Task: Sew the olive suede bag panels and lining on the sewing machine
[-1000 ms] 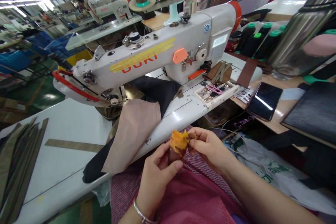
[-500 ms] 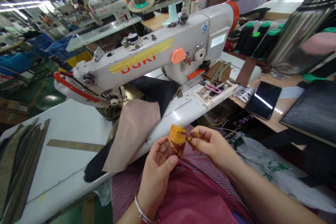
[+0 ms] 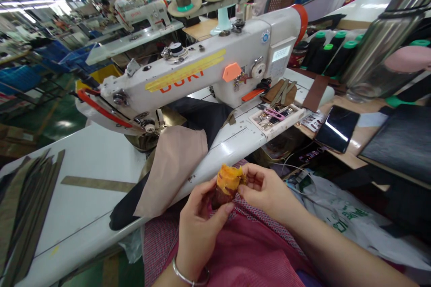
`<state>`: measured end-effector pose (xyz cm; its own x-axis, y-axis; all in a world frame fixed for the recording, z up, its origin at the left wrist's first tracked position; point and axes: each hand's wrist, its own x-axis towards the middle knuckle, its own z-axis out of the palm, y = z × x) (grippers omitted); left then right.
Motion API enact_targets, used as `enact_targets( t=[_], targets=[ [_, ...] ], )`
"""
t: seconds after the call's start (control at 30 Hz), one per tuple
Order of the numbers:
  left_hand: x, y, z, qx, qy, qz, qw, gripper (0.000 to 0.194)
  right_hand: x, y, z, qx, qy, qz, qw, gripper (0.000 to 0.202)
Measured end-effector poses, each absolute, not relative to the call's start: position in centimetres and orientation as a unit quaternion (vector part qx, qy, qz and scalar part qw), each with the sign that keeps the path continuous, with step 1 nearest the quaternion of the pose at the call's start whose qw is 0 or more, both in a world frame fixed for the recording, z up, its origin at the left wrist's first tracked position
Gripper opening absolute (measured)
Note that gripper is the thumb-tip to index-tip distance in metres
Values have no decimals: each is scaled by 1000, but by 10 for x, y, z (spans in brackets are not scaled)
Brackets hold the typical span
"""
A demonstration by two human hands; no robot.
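My left hand point(image 3: 204, 215) is wrapped round a partly peeled sweet potato point(image 3: 227, 181), its orange flesh bare at the top and dark red skin left below. At the right side of it, my right hand point(image 3: 262, 188) is closed in a pinch, with a bit of peel point(image 3: 241, 180) between the fingertips and touching the sweet potato. Both hands are above my lap, in front of the sewing table's edge. Beyond them a beige fabric piece point(image 3: 175, 168) hangs over that edge, lying on black fabric point(image 3: 198, 119).
A sewing machine point(image 3: 208, 67) stands across the white table point(image 3: 90, 215). Fabric strips point(image 3: 30, 206) lie at the left. To the right are a tray of small tools point(image 3: 278, 119), a phone point(image 3: 337, 128), thread spools point(image 3: 325, 56) and a steel flask point(image 3: 384, 40).
My right hand has moved left with the peel, from beside the sweet potato to contact with it. The sweet potato has tilted slightly to the right in my left hand.
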<state>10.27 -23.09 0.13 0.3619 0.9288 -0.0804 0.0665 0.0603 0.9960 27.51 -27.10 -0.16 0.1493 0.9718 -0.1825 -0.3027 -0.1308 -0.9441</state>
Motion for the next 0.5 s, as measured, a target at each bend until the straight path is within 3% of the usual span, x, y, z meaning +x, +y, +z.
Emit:
enact_targets(
  t=[0.13, 0.27, 0.5],
  targets=[
    [104, -231, 2, 499, 387, 341, 696, 45, 273, -270, 0, -510, -326, 550, 576, 9],
    [107, -229, 3, 343, 318, 329, 820, 33, 278, -268, 0, -484, -290, 587, 580, 11],
    [102, -228, 7, 263, 281, 318, 866, 31, 294, -264, -15, -476, -231, 574, 626, 16]
  ],
)
